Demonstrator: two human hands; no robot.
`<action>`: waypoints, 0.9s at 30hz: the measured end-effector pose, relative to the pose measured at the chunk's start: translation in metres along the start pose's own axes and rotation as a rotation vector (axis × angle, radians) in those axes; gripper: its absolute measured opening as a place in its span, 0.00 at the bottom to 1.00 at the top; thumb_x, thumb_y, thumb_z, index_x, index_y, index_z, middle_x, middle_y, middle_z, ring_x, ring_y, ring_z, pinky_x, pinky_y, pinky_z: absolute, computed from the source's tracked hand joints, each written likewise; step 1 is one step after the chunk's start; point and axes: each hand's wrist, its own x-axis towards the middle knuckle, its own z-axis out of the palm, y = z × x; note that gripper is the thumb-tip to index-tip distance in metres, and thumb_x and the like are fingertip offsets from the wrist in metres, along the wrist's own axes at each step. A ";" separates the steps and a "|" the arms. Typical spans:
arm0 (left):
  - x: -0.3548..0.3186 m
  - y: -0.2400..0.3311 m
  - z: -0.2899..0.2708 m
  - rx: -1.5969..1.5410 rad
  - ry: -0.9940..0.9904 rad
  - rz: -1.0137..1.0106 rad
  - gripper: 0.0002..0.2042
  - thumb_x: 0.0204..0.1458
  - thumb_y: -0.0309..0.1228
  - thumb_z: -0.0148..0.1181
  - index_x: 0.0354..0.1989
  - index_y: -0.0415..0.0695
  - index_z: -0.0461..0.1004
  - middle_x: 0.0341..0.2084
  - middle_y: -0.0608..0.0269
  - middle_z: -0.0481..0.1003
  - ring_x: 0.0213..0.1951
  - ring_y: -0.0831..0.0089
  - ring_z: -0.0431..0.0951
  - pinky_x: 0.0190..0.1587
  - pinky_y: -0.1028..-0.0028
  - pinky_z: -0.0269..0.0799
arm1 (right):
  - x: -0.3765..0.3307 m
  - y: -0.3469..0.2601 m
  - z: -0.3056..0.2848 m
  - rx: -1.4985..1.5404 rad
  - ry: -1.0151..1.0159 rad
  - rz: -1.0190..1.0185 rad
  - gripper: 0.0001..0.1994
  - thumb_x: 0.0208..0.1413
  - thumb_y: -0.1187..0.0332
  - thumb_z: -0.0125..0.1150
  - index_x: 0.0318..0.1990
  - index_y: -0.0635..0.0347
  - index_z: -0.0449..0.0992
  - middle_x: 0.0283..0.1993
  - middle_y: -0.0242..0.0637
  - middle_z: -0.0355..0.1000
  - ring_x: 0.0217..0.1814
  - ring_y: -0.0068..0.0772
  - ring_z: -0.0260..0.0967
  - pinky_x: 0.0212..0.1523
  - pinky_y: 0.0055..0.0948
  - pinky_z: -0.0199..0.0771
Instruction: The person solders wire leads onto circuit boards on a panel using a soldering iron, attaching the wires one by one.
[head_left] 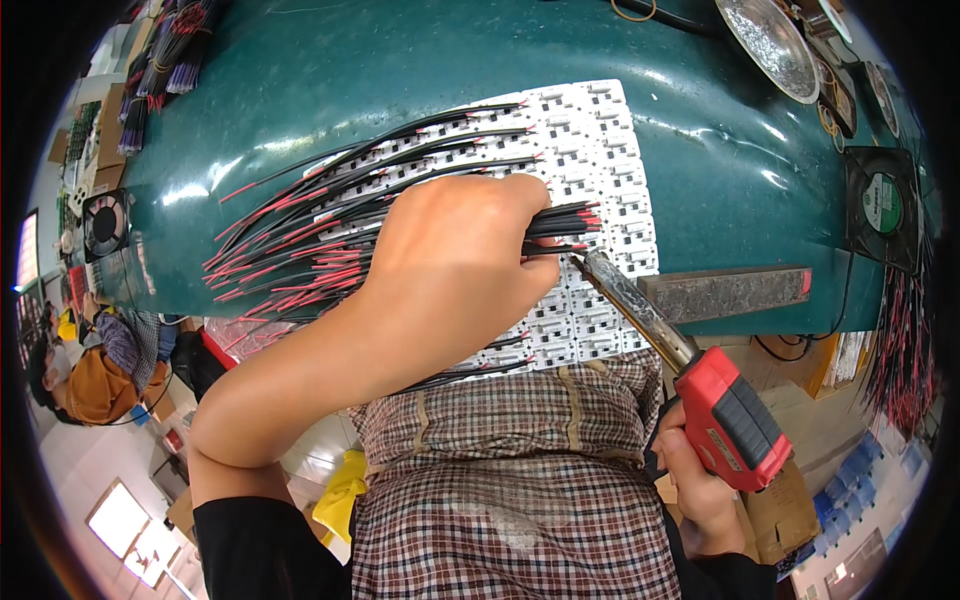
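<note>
My left hand (455, 265) grips a thick bundle of red and black wires (300, 250), their stripped ends poking out past my fingers at the right. Under the bundle lies a white panel of small circuit boards (600, 150) on the green table (400, 60). My right hand (700, 480) holds a soldering iron by its red and black handle (735, 420). The iron's metal shaft (630, 300) slants up and left, its tip touching the wire ends just beside my left fingers.
A grey metal bar (725, 290) lies at the table's near edge on the right. A foil dish (775, 45) and a black fan (882, 205) sit at the right, another fan (105, 225) at the left. More wire bundles (165, 50) lie top left. A person (85, 375) sits below left.
</note>
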 end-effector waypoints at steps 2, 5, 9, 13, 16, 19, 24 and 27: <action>0.000 0.000 0.000 0.039 0.007 0.018 0.09 0.44 0.29 0.68 0.29 0.36 0.76 0.22 0.50 0.76 0.25 0.52 0.78 0.29 0.63 0.72 | -0.001 0.003 0.004 0.021 0.076 -0.029 0.06 0.56 0.77 0.59 0.39 0.62 0.70 0.29 0.35 0.68 0.25 0.21 0.63 0.27 0.23 0.67; 0.001 0.001 -0.001 0.057 -0.003 0.022 0.10 0.44 0.29 0.68 0.29 0.36 0.76 0.22 0.50 0.76 0.25 0.52 0.77 0.30 0.62 0.71 | -0.002 0.002 0.004 0.023 0.112 -0.046 0.05 0.56 0.76 0.60 0.38 0.63 0.69 0.28 0.35 0.68 0.24 0.19 0.63 0.26 0.22 0.67; 0.002 0.003 -0.002 0.045 -0.017 0.011 0.10 0.44 0.30 0.69 0.28 0.36 0.76 0.22 0.50 0.76 0.25 0.52 0.77 0.30 0.62 0.71 | -0.003 -0.001 0.004 0.062 0.145 -0.060 0.06 0.57 0.74 0.60 0.37 0.62 0.69 0.27 0.36 0.67 0.22 0.19 0.61 0.25 0.21 0.67; -0.001 0.000 -0.002 0.002 -0.037 0.013 0.10 0.47 0.29 0.67 0.34 0.37 0.76 0.23 0.51 0.77 0.26 0.54 0.79 0.30 0.64 0.72 | 0.000 -0.004 0.004 0.116 0.133 -0.031 0.06 0.58 0.72 0.60 0.36 0.62 0.69 0.27 0.36 0.66 0.20 0.18 0.59 0.24 0.19 0.66; -0.001 0.001 -0.005 -0.097 -0.065 -0.054 0.09 0.52 0.28 0.64 0.38 0.37 0.75 0.23 0.52 0.77 0.26 0.56 0.80 0.30 0.65 0.72 | 0.001 -0.011 0.004 0.145 0.135 0.010 0.06 0.58 0.71 0.60 0.36 0.62 0.69 0.27 0.35 0.66 0.19 0.18 0.58 0.23 0.19 0.65; -0.003 0.000 -0.005 -0.116 -0.071 -0.089 0.07 0.56 0.27 0.61 0.40 0.37 0.74 0.24 0.53 0.78 0.27 0.60 0.81 0.30 0.66 0.73 | 0.001 -0.012 0.003 0.162 0.121 0.025 0.06 0.58 0.71 0.59 0.37 0.62 0.69 0.27 0.35 0.66 0.19 0.18 0.58 0.22 0.19 0.64; -0.007 0.001 -0.012 0.036 0.103 0.064 0.06 0.59 0.26 0.60 0.41 0.36 0.75 0.25 0.55 0.78 0.27 0.66 0.80 0.30 0.70 0.73 | -0.004 -0.004 0.001 0.149 0.141 -0.001 0.07 0.59 0.71 0.59 0.39 0.63 0.69 0.27 0.35 0.66 0.19 0.17 0.58 0.22 0.19 0.64; -0.008 0.004 -0.027 0.149 0.423 0.162 0.06 0.58 0.22 0.60 0.43 0.36 0.77 0.24 0.59 0.77 0.25 0.75 0.76 0.29 0.75 0.71 | -0.007 -0.003 -0.001 0.115 0.131 -0.009 0.07 0.58 0.71 0.59 0.39 0.63 0.69 0.27 0.36 0.67 0.19 0.17 0.57 0.22 0.19 0.64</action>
